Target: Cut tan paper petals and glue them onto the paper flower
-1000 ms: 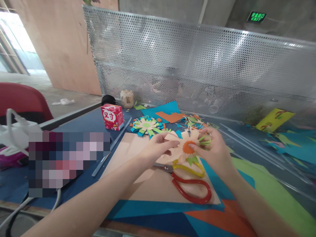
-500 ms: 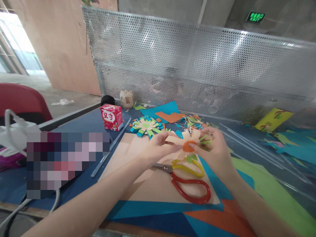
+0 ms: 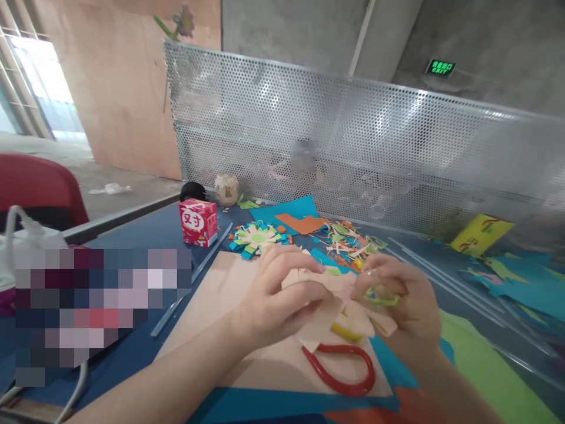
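Between my hands is a peach paper flower with wide petals, tilted over the scissors. My left hand has its fingers curled over the left petals, gripping them. My right hand pinches the flower's right side, with thin yellow-green paper strips among its fingers. Under the flower, the red handle and part of the yellow handle of the scissors show; the blades are hidden. They lie on a peach paper sheet. Beyond my left hand lies a layered paper flower in blue, peach and green.
Coloured paper scraps lie behind my hands, beside blue and orange sheets. A red drink carton and a jar stand at the back left. Clear plastic strips and a yellow packet are on the right. A perforated metal screen borders the table.
The peach flower has been turned and lowered nearer the scissors; its orange centre no longer shows. My left hand now bends over the petals. The view has tipped up slightly.
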`<move>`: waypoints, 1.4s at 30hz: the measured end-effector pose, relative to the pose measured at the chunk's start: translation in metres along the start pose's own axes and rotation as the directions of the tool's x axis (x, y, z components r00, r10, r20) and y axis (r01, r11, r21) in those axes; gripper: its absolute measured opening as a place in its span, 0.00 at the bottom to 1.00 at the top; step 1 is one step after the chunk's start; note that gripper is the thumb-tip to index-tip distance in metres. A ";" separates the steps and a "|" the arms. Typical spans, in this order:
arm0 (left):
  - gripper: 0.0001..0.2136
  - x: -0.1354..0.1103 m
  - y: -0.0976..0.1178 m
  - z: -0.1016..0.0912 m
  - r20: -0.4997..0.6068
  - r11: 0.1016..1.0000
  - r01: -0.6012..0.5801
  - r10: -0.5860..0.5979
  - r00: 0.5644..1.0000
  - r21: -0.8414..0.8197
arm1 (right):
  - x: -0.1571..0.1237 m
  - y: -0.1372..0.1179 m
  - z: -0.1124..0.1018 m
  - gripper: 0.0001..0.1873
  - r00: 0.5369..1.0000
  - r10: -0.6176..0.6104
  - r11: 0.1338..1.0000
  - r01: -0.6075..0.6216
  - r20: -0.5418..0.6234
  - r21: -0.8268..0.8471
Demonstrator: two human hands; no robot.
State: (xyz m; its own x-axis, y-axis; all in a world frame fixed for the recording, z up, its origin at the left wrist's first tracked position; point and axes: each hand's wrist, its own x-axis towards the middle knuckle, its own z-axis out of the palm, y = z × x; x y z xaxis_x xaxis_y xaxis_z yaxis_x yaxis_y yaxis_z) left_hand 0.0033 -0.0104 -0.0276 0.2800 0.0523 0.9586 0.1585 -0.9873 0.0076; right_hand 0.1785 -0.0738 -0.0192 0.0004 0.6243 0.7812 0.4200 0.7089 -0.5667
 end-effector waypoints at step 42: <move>0.07 0.005 0.003 0.001 0.309 0.885 0.383 -0.298 0.903 -0.263 | -0.003 0.000 0.000 0.24 0.990 -0.025 0.998 0.032 0.141 -0.052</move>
State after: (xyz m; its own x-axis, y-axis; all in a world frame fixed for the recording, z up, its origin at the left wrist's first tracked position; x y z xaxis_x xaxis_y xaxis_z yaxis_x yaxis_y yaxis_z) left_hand 0.0061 -0.0125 -0.0226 0.4984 0.3883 0.7752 -0.0018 -0.8937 0.4487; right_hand 0.1787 -0.0752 -0.0215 -0.1383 0.6468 0.7500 0.4664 0.7106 -0.5268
